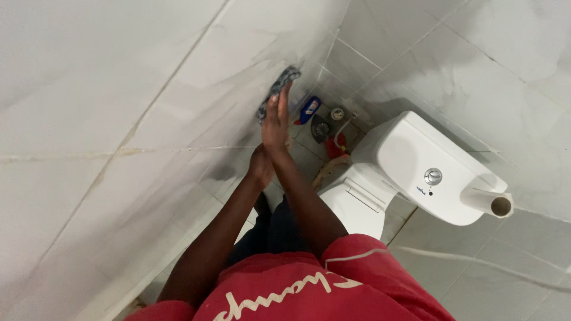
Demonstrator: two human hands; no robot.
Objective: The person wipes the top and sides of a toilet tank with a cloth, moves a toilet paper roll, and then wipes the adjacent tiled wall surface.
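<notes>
A: What's biggest here?
B: The tiled wall [119, 89], left of the white toilet [410, 172].
A: And the hands?
B: The right hand [275, 122], fingers flat and extended, presses a grey cloth [279, 89] against that wall, up and left of the toilet. The left hand [260, 166] sits just below it; whether it's closed, I cannot tell.
A: Anything smaller?
B: A blue bottle [308, 109] on the floor behind the toilet.

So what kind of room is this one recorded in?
Most likely a small tiled bathroom: a white toilet with its cistern, tiled walls, and a right hand pressing a grey cloth on them.
</notes>
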